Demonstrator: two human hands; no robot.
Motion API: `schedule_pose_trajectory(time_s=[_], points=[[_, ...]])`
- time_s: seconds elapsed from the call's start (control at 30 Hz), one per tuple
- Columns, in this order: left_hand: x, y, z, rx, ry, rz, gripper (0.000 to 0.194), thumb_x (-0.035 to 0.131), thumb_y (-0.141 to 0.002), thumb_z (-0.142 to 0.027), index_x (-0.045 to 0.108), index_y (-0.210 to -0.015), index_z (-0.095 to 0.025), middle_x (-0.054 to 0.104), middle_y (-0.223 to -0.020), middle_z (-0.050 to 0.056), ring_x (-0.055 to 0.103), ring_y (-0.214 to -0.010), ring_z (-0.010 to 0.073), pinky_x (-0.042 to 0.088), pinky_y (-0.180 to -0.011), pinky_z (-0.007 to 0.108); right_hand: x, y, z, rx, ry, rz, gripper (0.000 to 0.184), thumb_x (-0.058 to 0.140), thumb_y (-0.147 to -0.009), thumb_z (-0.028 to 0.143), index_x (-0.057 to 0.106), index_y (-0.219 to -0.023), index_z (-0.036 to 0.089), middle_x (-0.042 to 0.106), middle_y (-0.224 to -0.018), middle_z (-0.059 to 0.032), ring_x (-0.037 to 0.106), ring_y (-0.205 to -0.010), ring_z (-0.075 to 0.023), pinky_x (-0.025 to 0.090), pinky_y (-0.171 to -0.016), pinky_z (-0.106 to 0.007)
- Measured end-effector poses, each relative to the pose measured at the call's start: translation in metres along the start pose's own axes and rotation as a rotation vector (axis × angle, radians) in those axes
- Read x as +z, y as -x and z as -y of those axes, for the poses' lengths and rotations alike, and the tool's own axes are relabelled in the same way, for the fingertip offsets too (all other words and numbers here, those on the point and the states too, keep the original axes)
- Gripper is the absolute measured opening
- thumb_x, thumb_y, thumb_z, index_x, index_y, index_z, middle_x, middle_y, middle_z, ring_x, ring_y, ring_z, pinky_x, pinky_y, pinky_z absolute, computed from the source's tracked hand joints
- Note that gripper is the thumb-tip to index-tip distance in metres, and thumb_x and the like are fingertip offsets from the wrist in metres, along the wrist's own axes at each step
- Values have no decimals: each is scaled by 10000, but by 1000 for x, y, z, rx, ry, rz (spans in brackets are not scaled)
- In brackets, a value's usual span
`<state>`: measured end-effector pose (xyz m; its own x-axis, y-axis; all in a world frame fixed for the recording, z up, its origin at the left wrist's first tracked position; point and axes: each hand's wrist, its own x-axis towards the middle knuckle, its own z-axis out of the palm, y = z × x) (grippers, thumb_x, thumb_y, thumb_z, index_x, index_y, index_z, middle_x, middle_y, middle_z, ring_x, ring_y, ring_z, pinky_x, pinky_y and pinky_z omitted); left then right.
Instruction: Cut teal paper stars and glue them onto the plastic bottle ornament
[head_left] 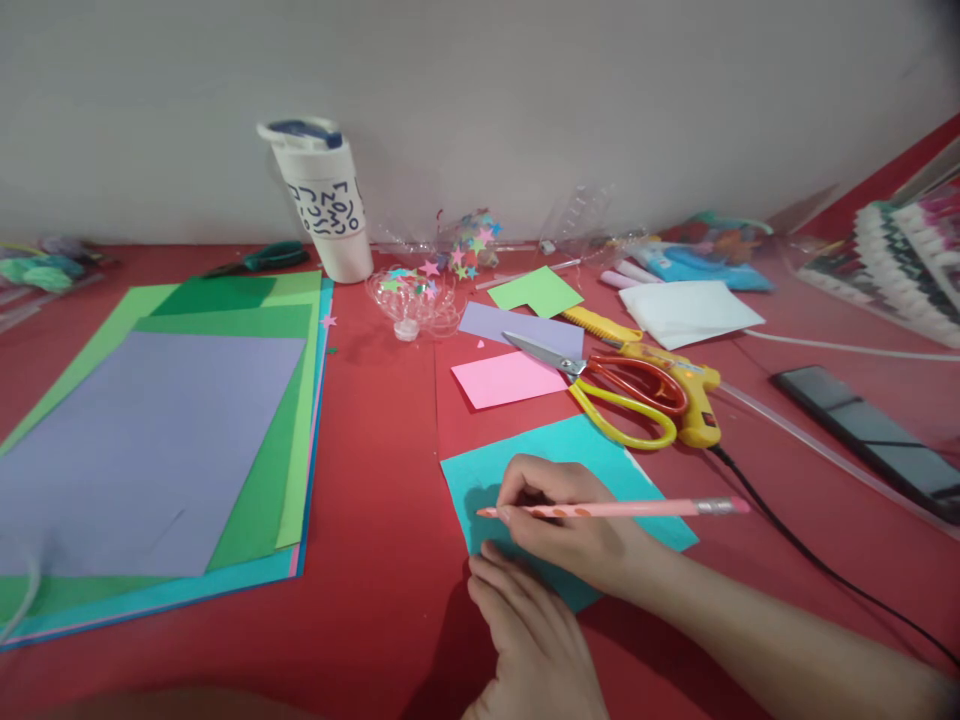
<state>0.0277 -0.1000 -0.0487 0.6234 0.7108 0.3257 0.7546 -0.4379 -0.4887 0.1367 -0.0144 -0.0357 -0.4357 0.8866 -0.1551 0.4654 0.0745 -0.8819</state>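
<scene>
A turquoise sheet of paper [600, 450] lies on the red table under my hands. My right hand [562, 515] is closed around a pink pencil [645, 508], its tip pointing left at the paper's left part. Whether the tip touches the paper I cannot tell. My left hand [529, 625] rests flat with fingers stretched out on the paper's lower left edge. Just beyond the sheet lie scissors [574, 368] with one red and one yellow handle. Their blades cross a pink paper piece [502, 380] and a lilac strip [487, 325].
Stacked coloured sheets [165, 430] lie at the left, dark-handled scissors [274, 257] behind them. A white tumbler [326, 200] stands near the wall. A yellow glue gun [697, 400] with its black cord lies right of the scissors, and a phone [862, 430] lies farther right.
</scene>
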Motion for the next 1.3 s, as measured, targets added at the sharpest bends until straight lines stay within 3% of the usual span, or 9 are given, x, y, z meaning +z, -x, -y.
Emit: schedule_pose_trajectory(time_s=[0.47, 1.3], points=[[-3, -1, 1, 0, 14, 5, 334, 436, -716, -143, 759, -725, -62, 754, -751, 171, 714, -668, 293, 541, -617, 400, 1, 1, -2, -31, 44, -21, 165, 555, -739, 137, 458, -627, 209, 467, -549, 81, 387, -495, -85, 349, -476, -190], [0, -2, 0, -15, -12, -14, 367, 396, -717, -95, 763, -728, -78, 756, -752, 155, 717, -647, 277, 540, -608, 378, -1, 2, 1, 8, 97, 11, 166, 520, -674, 130, 405, -592, 217, 426, -504, 83, 344, -469, -86, 263, -421, -190]])
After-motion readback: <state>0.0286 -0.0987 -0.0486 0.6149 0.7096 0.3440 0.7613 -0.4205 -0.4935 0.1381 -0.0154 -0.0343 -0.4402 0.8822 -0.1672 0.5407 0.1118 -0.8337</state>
